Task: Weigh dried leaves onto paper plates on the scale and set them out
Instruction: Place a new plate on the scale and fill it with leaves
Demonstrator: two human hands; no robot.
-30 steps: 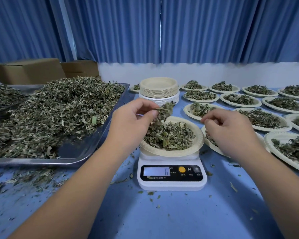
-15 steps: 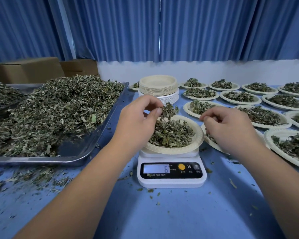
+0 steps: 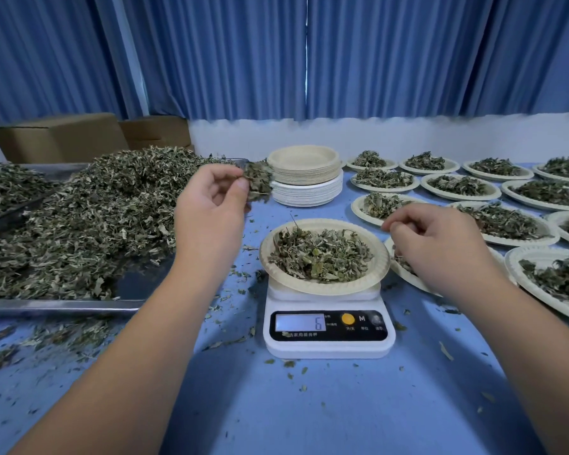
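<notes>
— What has the left grip got?
— The left hand (image 3: 211,205) has thumb and fingertips pinched on a clump of dried leaves (image 3: 258,182), held up left of and beyond the scale (image 3: 329,326).
— And the right?
— The right hand (image 3: 440,244) hovers just right of the paper plate (image 3: 383,257) on the scale, fingers curled. Whether that grip holds any scrap, I cannot tell; the fingertips are too small to read.
— The plate itself?
— It sits on the scale with a loose layer of leaves in it. The display reads 6.
— Further out?
— A metal tray (image 3: 63,311) on the left carries the big leaf heap (image 3: 96,218). A stack of empty plates (image 3: 304,178) stands beyond the scale, and filled plates (image 3: 460,185) lie in rows to the right. Crumbs dot the blue worktop (image 3: 309,405).
</notes>
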